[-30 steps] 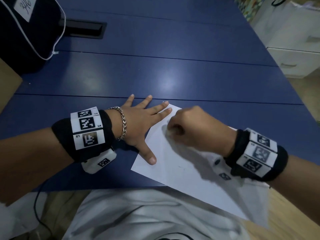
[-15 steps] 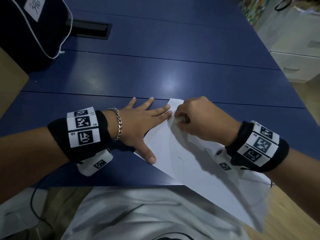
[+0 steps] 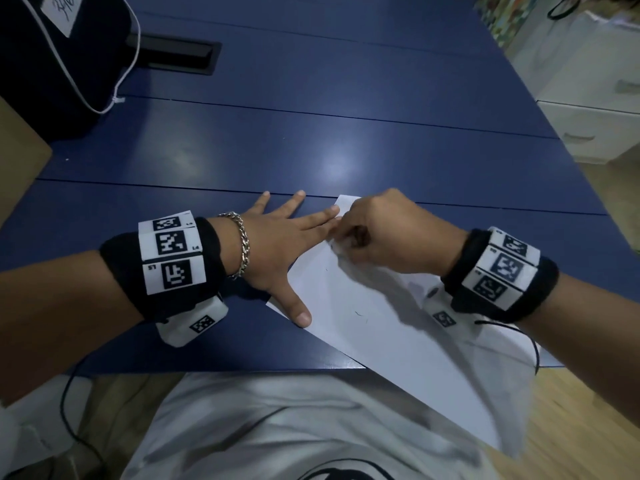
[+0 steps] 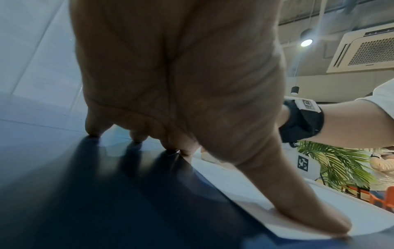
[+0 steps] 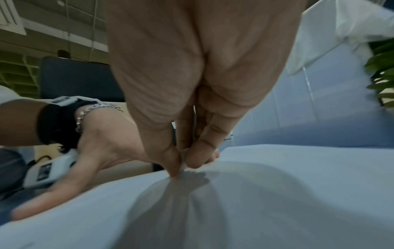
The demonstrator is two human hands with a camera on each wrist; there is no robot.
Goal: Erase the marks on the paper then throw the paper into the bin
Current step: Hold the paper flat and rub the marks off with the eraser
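Note:
A white paper [image 3: 381, 323] lies slantwise on the blue table [image 3: 311, 133], its near part hanging over the front edge. A few small dark marks [image 3: 358, 313] show near its middle. My left hand [image 3: 277, 244] lies flat with fingers spread, and its thumb [image 4: 315, 217] and fingertips press the paper's left edge. My right hand [image 3: 377, 233] is curled near the paper's far corner and pinches a small white eraser [image 3: 337, 245] against the sheet. In the right wrist view the eraser [image 5: 183, 166] shows only as a sliver between thumb and fingers on the paper [image 5: 277, 193].
A dark bag [image 3: 52, 64] with a white cord sits at the table's back left, beside a black cable slot [image 3: 176, 53]. White drawers [image 3: 595, 98] stand to the right of the table. No bin is in view.
My right hand has slid with the eraser from lower on the sheet up to its far corner, close to my left fingertips. The left hand has stayed pressed flat.

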